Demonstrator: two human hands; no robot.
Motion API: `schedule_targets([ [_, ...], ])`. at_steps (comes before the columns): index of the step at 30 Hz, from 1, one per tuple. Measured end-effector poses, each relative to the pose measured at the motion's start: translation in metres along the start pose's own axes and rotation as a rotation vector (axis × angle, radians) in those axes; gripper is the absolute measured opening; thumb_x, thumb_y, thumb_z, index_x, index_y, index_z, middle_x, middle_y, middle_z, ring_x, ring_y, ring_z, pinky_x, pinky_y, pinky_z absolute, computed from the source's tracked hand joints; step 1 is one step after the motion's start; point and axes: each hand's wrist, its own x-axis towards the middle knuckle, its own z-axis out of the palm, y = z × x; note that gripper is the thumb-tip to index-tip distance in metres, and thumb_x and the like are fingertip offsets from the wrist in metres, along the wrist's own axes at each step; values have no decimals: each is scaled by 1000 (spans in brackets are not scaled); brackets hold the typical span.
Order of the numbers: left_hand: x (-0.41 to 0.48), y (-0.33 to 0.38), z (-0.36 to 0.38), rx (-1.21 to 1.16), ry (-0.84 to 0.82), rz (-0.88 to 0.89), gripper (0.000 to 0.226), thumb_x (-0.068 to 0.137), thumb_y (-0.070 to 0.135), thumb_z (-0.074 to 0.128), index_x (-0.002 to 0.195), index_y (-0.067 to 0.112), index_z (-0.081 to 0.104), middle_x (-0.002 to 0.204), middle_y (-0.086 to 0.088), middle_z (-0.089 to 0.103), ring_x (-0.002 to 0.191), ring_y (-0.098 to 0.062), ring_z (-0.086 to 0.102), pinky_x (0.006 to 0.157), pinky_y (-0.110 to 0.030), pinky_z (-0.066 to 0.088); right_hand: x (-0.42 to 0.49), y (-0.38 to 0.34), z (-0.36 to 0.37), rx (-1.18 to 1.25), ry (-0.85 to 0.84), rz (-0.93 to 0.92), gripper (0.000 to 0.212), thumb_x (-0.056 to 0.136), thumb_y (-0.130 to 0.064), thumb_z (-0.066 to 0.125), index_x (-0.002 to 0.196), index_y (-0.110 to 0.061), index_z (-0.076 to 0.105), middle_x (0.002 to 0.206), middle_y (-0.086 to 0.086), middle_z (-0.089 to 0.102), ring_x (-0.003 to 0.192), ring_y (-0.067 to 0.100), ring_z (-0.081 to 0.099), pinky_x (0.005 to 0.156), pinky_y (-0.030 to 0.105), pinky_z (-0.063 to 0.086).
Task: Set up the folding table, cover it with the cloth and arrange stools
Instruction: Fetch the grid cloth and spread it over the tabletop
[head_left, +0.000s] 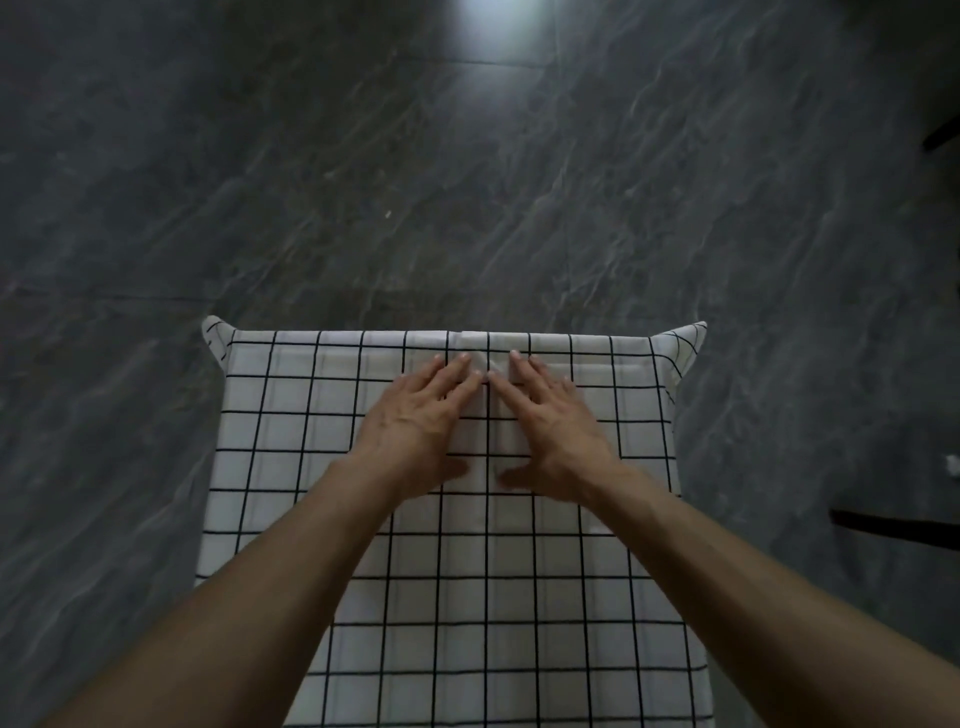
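Neither grip has hold of anything: my left hand (421, 421) and my right hand (553, 426) lie flat and spread, palms down on the cloth (467, 597), pressing rather than pinching. Both forearms reach forward from the near edge of the table (670, 415), converging so that the two hands sit side by side, index fingertips almost touching, just short of the far edge and about midway between its two corners. My fingers (457, 366) point toward that far edge, thumbs splayed inward. Between and just beyond the fingertips a small ridge or crease stands up in the white, black-gridded cloth, running across the far edge. As I judge it, the table is already standing and the cloth is laid over it, draping off the left and right far corners in little peaks; the step in hand is smoothing it flat. Next I would sweep the palms apart toward the far corners, with light, even pressure so the cloth does not slide off. No stools are in view over the dark stone floor (467, 182); arranging them is left to do.
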Motion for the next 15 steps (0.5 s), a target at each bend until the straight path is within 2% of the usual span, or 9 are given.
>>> schedule_targets([
  [3, 6, -7, -5, 0, -47, -56, 124, 70, 67, 71, 151, 38, -17, 160, 10, -25, 148, -17, -21, 123, -47, 2, 7, 10, -7, -48, -51, 28, 131, 67, -69, 74, 153, -36, -19, 158, -5, -34, 145, 17, -32, 121, 46, -11],
  [6, 11, -14, -7, -1, -70, -118, 131, 62, 76, 70, 148, 41, -22, 157, 12, -32, 146, -19, -26, 121, -51, -1, 7, 24, -6, -53, -1, 91, 117, 77, -79, 54, 151, -35, -25, 156, -7, -37, 145, 16, -31, 121, 46, -11],
  [8, 13, -18, -5, -12, -41, -187, 122, 69, 79, 61, 147, 39, -24, 157, 9, -31, 147, -22, -24, 121, -55, 2, 6, 37, -4, -56, 53, 154, 105, 83, -80, 38, 151, -33, -26, 157, -7, -36, 146, 15, -31, 122, 46, -10],
  [11, 13, -27, -1, 17, 28, -284, 95, 86, 75, 38, 150, 34, -21, 163, 0, -19, 150, -28, -15, 120, -57, 13, 1, 58, 0, -46, 97, 237, 98, 85, -82, 23, 152, -29, -25, 158, -6, -33, 145, 14, -31, 122, 46, -9],
  [13, 11, -33, 1, 26, 40, -315, 93, 86, 77, 32, 151, 33, -19, 164, -1, -15, 150, -30, -12, 120, -56, 12, -5, 71, 1, -50, 113, 284, 96, 84, -83, 15, 152, -28, -25, 160, -4, -30, 145, 14, -31, 123, 47, -8],
  [15, 10, -35, 1, 24, 33, -326, 95, 83, 80, 30, 151, 34, -19, 164, -2, -14, 150, -30, -12, 120, -57, 10, -11, 81, 0, -13, 127, 335, 97, 84, -81, 16, 153, -25, -21, 162, -3, -27, 146, 15, -29, 123, 46, -3],
])
